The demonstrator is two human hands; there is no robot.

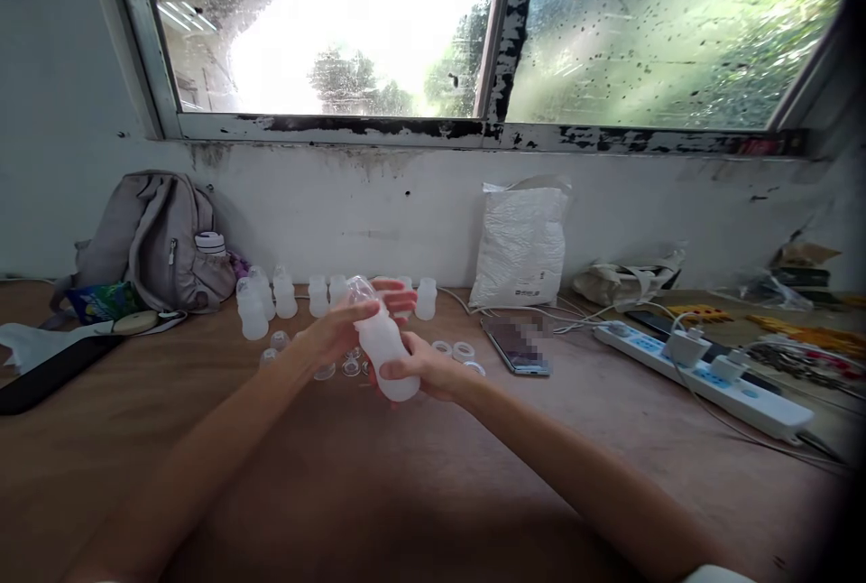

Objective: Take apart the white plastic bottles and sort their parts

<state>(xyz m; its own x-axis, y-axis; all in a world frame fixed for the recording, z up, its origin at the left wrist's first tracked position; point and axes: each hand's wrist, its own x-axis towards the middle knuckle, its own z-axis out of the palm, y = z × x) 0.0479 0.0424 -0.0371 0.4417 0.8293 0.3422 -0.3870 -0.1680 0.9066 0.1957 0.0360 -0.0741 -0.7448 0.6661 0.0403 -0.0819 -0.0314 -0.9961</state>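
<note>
A frosted white baby bottle (385, 347) with a clear cap (359, 288) is tilted above the table, its top leaning left and away from me. My right hand (431, 369) grips its lower body, thumb across the front. My left hand (336, 330) is at the capped end, its thumb against the cap and its fingers reaching behind; their exact contact is hidden. Beyond my hands stand several more frosted bottles, among them a capped bottle (285, 294) and one bottle (426, 299) at the right. Clear caps (279, 341) and small clear rings (350, 365) lie close by.
White rings (464, 351) lie right of the bottle, near a phone (518, 347). A white bubble-wrap bag (520, 245) leans on the wall. A power strip (704, 380) with cables is at right. A backpack (152, 240) and a black case (58, 374) sit at left.
</note>
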